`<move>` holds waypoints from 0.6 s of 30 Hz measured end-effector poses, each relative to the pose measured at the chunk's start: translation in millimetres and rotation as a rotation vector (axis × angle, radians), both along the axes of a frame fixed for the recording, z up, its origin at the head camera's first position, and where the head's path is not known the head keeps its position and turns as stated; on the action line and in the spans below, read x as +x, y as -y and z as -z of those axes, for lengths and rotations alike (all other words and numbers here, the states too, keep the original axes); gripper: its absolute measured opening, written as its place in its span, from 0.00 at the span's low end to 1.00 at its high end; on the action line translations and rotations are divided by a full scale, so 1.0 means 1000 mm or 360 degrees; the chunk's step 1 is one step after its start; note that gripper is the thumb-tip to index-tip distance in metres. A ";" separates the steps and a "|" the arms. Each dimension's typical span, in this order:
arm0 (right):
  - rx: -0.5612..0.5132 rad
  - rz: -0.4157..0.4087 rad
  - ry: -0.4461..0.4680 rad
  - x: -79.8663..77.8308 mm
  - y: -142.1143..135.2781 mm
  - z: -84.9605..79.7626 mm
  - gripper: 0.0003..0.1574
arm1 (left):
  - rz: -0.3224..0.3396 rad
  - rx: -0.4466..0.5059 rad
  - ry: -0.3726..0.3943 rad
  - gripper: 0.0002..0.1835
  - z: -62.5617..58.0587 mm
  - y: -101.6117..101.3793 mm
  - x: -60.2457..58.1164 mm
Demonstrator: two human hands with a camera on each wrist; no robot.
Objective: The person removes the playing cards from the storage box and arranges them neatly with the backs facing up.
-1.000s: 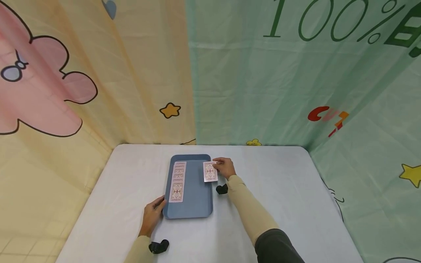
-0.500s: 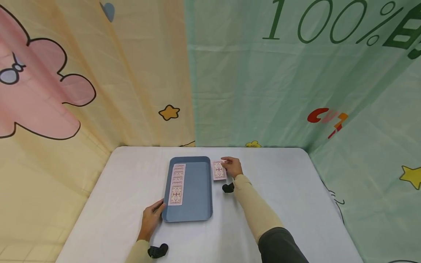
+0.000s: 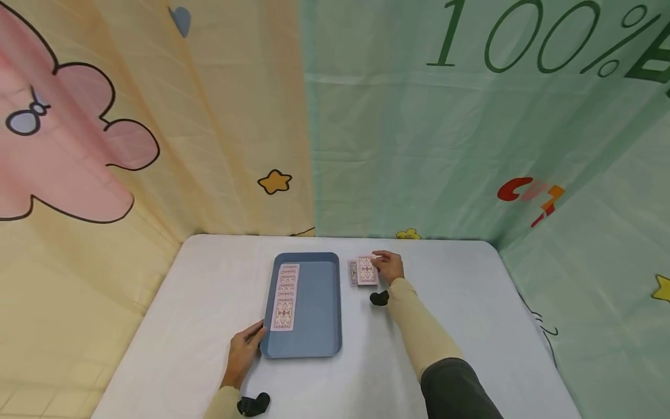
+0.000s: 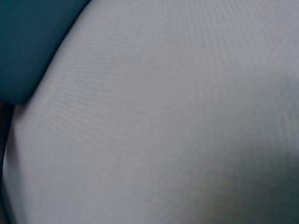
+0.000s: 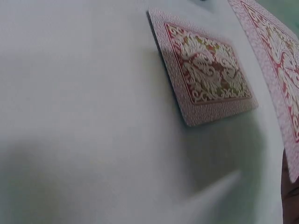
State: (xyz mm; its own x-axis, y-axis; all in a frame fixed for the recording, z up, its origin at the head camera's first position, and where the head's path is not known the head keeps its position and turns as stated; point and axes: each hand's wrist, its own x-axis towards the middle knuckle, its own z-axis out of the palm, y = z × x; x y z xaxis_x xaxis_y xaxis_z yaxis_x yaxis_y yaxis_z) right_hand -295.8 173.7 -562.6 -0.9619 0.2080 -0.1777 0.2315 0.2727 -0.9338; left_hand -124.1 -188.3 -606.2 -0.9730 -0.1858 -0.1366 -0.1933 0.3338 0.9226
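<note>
Head view first: my right hand [image 3: 389,267] sits on the white table [image 3: 460,314] just to the right of the blue tray [image 3: 314,326], fingers curled round the edge of one playing card [image 3: 368,270], face down. That held card lies partly over a small deck [image 3: 354,272], which rests on the table between the tray and my hand. From the right wrist view the deck [image 5: 205,88] lies flat with its patterned back up, and the held card [image 5: 275,60] hangs tilted above and to one side of it; I can't tell whether the two touch.

What matters here is direction: the tray lies to the left of the grip, with the card's long axis running away from me, parallel to the tray's long side and to the column of cards [image 3: 285,297] laid overlapping along the tray's left half. The tray's right half shows bare blue.

My left hand [image 3: 245,349] rests at the tray's near left corner, fingertips touching the rim, gripping nothing that I can see. The left wrist view gives only tablecloth and a dark tray corner [image 4: 28,46]. The right hand is clearly the nearer to the deck
</note>
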 end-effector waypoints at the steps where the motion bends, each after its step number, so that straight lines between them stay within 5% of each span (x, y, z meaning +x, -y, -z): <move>1: -0.0007 0.0012 -0.0003 -0.001 -0.003 0.001 0.16 | 0.0008 -0.0011 -0.0009 0.22 0.000 0.000 0.000; 18: 0.0069 0.0055 0.0165 -0.018 -0.035 0.023 0.18 | 0.0007 -0.0017 0.0000 0.21 0.001 0.001 -0.001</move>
State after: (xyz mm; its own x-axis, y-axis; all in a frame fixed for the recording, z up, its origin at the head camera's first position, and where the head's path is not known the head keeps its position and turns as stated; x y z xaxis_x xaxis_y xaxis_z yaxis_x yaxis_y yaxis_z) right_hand -313.5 209.1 -585.8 -0.9309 0.2507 -0.2657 0.3361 0.3027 -0.8919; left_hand -124.8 -188.9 -607.4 -0.9738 -0.1830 -0.1348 -0.1919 0.3443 0.9190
